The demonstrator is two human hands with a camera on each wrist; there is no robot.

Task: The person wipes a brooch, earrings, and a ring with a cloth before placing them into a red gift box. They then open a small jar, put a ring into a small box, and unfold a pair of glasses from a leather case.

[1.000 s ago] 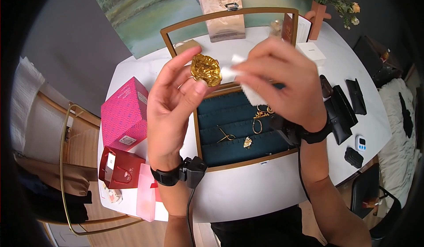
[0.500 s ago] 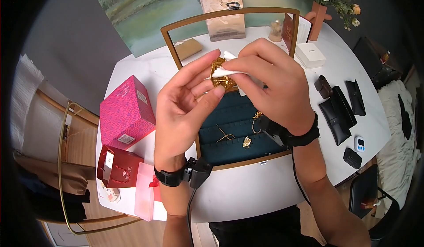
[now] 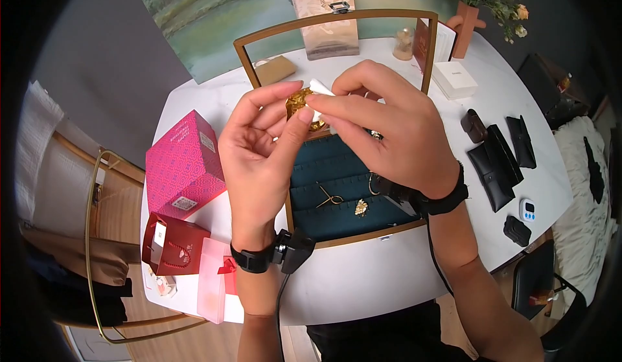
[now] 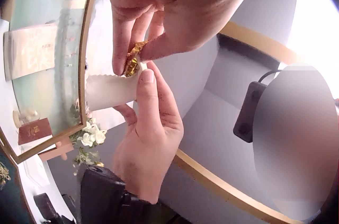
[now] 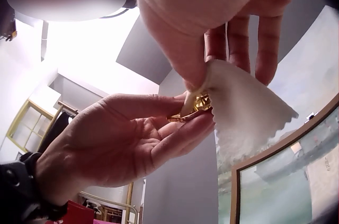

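Note:
Between the thumb and fingers of my left hand (image 3: 259, 145) is a shiny gold jewelry piece (image 3: 295, 101), roughly round with a crumpled-looking surface. My right hand (image 3: 405, 132) pinches a white cloth (image 5: 246, 107) with a zigzag-cut edge and presses part of it against the gold piece. In the right wrist view the cloth hangs down from the fingertips. Below both hands lies an open wooden jewelry box (image 3: 350, 237) lined in dark green. Inside it are a thin gold bow-shaped piece (image 3: 332, 199) and a gold leaf-like ornament (image 3: 361, 208); the right hand hides part of the box.
The box's glass lid (image 3: 376, 14) stands upright behind the hands. On the left are a pink patterned box (image 3: 181, 168), a red gift bag (image 3: 172, 248) and a pale pink box (image 3: 212, 284). Black cases (image 3: 490, 177) and a white box (image 3: 455, 80) lie on the right.
My right hand has brought the cloth from beside the gold piece onto it. Both hands shifted right, then slightly back left, with the cloth moving over the piece.

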